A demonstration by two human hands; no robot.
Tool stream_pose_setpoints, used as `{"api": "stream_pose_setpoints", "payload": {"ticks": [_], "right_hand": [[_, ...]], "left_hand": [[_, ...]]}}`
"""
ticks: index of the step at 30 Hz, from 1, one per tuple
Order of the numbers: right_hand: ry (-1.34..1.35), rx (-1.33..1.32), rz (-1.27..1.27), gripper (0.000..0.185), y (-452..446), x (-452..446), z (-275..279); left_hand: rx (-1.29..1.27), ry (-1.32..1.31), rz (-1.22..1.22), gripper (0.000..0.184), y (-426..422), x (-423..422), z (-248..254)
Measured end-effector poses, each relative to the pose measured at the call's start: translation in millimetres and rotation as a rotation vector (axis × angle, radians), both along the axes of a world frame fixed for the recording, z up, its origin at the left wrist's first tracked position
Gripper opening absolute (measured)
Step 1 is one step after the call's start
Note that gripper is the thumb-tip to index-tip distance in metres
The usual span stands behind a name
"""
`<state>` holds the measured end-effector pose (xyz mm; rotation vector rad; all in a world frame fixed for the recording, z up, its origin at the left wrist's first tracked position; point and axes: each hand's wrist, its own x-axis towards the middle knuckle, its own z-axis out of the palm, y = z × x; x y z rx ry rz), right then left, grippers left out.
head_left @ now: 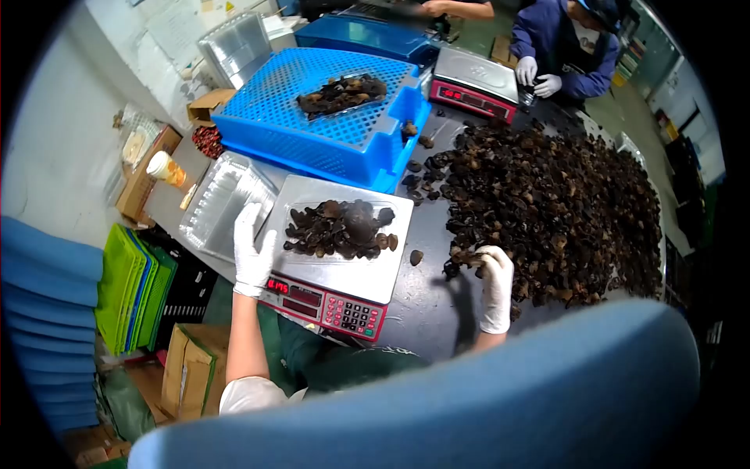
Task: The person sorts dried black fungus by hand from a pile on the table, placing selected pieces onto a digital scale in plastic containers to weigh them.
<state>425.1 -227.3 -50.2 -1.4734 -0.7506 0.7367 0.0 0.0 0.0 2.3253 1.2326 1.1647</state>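
Note:
My left hand [255, 252], in a white glove, has its thumb and fingers apart at the left edge of the scale [394, 258], holding nothing. On the scale's metal plate lies a clear plastic tray [314, 254] with a heap of dark wood ear mushrooms [341, 227]. A red display on the scale appears to read 0.175. My right hand [497, 289], also gloved in white, pinches a few dark wood ear mushrooms [467, 259] at the near left edge of a large pile [547, 207]. A single loose piece [416, 256] rests between scale and pile.
Stacked clear trays [226, 205] stand left of the scale. Behind it, a blue perforated crate [273, 125] carries a filled tray [342, 97]. A second scale [476, 78] and a gloved co-worker [562, 47] are across the table. A blue chair back [437, 399] fills the foreground.

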Motion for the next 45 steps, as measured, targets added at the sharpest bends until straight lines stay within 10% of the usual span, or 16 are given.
{"api": "stream_pose_setpoints", "payload": {"ticks": [4, 7, 11, 13, 17, 33, 45], "right_hand": [[-0.999, -0.288, -0.484, 0.029, -19.1, 14.9, -47.9], [-0.366, -0.166, -0.332, 0.032, -8.6, -12.4, -41.5], [-0.413, -0.083, 0.132, 0.036, 38.2, -77.7, 1.8], [-0.214, -0.173, 0.242, 0.041, 61.7, -109.7, 25.5], [-0.333, 0.063, 0.153, 0.041, 111.7, -109.6, -59.2], [0.075, -0.018, 0.172, 0.037, 262.5, -7.0, 37.7], [0.184, -0.029, 0.41, 0.033, 191.2, -24.2, 14.2]], "left_hand": [[-0.086, -0.255, 0.179, 0.042, 5.5, -32.4, -13.0], [-0.273, -0.265, 0.202, 0.042, 1.5, -44.8, -21.7], [-0.512, 0.047, 0.168, 0.044, 8.4, -37.0, -65.0], [0.005, 0.334, 0.152, 0.04, 16.1, -35.2, -100.6], [-0.82, -0.256, 0.031, 0.034, 11.8, -1.0, -85.1], [-1.049, -1.019, -0.062, 0.044, 162.9, 124.7, -43.9], [-1.029, -1.189, 0.041, 0.056, 284.5, 158.0, -47.6]]}}
